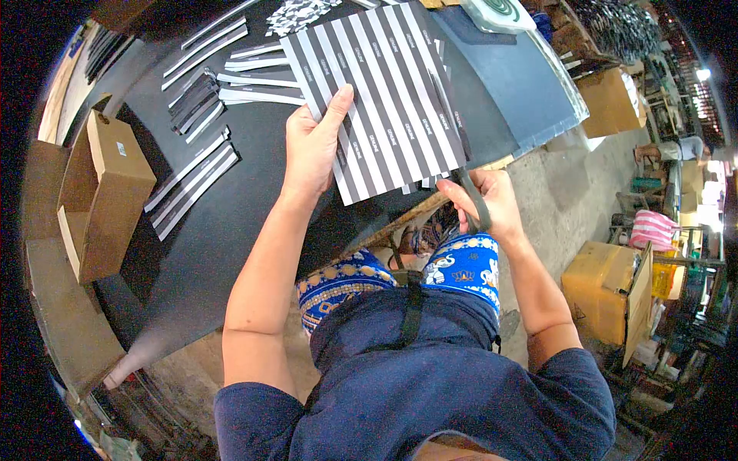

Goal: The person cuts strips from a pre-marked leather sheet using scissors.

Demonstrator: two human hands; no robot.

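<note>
My left hand [314,150] grips a sheet of black and white striped labels [384,107], its thumb lying flat on top near the left edge. Small printed words run along the stripes. At the sheet's lower right corner, my right hand [498,206] is closed around the dark looped handle of scissors [477,203]. The blades lie along the sheet's right side, mostly hidden. Cut striped strips [196,184] lie on the dark table [254,169] to the left, with more strips [261,77] behind my left hand.
An open cardboard box [119,192] stands on the table's left. A pile of small cut pieces [300,14] lies at the back. A blue-grey sheet [515,77] covers the right side, near a clear container [498,11]. Boxes [603,292] stand on the floor at right; another person [676,150] is farther off.
</note>
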